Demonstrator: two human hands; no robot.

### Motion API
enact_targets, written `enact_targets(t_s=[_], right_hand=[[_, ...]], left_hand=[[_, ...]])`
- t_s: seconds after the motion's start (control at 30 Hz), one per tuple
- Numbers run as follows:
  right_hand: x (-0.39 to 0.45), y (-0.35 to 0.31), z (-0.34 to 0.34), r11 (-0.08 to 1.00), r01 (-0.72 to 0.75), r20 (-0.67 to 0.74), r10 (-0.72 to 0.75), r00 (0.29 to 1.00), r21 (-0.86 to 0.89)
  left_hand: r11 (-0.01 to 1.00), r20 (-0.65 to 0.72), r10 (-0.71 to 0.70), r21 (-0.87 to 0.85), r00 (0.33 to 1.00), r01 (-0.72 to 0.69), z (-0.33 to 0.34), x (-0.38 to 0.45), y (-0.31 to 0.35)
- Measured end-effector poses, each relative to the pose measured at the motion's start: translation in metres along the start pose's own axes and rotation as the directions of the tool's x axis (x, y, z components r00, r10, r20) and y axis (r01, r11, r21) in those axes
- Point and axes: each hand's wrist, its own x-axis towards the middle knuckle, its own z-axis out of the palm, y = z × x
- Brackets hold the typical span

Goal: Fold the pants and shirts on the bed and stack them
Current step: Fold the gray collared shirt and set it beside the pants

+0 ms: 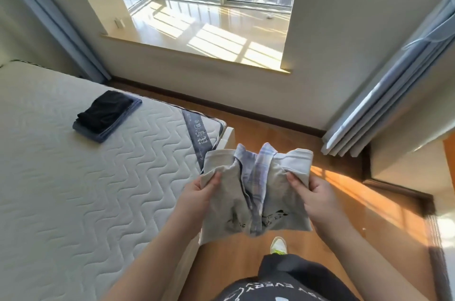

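Note:
I hold a beige shirt (229,202) with a blue plaid collar and placket in the air, over the floor beside the bed's corner. My left hand (197,192) pinches its left side, thumb on top. My right hand (312,192) pinches its right side the same way. The shirt sags between them, a dark print near its lower edge. On the white quilted mattress (73,177) lies a stack of folded clothes (105,116), a dark garment on top of a blue-grey one.
Wooden floor (344,202) runs between the bed and the wall. A sunlit bay window sill (197,30) is ahead. Blue curtains (394,94) hang at the right. My shoe (278,245) shows below the shirt.

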Motion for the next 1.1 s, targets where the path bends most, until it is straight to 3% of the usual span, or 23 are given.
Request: enact_targets(t_s=[0.37, 0.7, 0.93, 1.1], right_hand=[[0.156, -0.065, -0.025, 0.997, -0.061, 0.252, 0.068, 0.965, -0.036], [0.269, -0.091, 0.039, 0.987, -0.058, 0.382, 0.112, 0.917, -0.149], [0.337, -0.109, 0.089, 0.975, -0.036, 0.433, 0.131, 0.892, -0.221], [0.382, -0.116, 0.127, 0.967, -0.053, 0.472, 0.169, 0.865, -0.249]], left_hand=[[0.992, -0.232, -0.007, -0.121, 0.973, -0.022, 0.055, 0.091, 0.04], [0.96, -0.389, -0.05, -0.271, 0.92, -0.062, 0.01, 0.18, 0.068], [0.954, -0.361, -0.035, -0.29, 0.932, -0.076, -0.018, 0.237, 0.09], [0.936, -0.451, -0.085, -0.342, 0.888, -0.084, -0.042, 0.273, 0.1]])
